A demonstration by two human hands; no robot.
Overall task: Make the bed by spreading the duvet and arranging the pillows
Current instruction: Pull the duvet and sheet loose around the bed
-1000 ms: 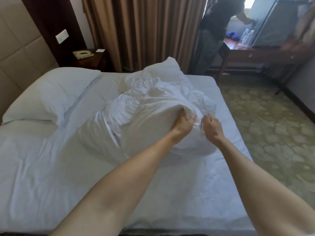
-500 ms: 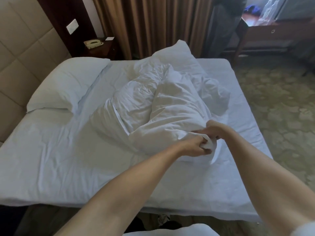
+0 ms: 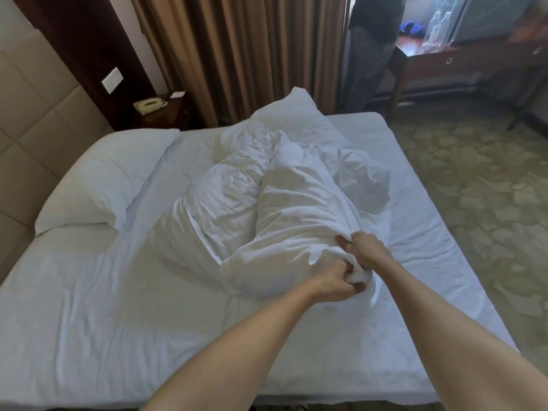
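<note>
A white duvet (image 3: 284, 203) lies bunched in a crumpled heap in the middle of the bed (image 3: 89, 321). My left hand (image 3: 336, 283) is closed on the heap's near corner. Right beside it, my right hand (image 3: 366, 250) pinches the same bunched fabric a little higher up. One white pillow (image 3: 106, 185) rests flat by the headboard at the left. A second pillow (image 3: 296, 114) sticks up behind the duvet at the far edge of the bed.
A padded headboard (image 3: 26, 137) runs along the left. A dark nightstand (image 3: 166, 114) with a phone stands beyond it, before brown curtains (image 3: 237, 54). A person (image 3: 373, 48) stands by a wooden desk (image 3: 462, 60) at the back right. Patterned carpet (image 3: 474, 203) lies right of the bed.
Both hands slid from the top of the heap down to its near corner and closed on the fabric. The heap shifted slightly toward me.
</note>
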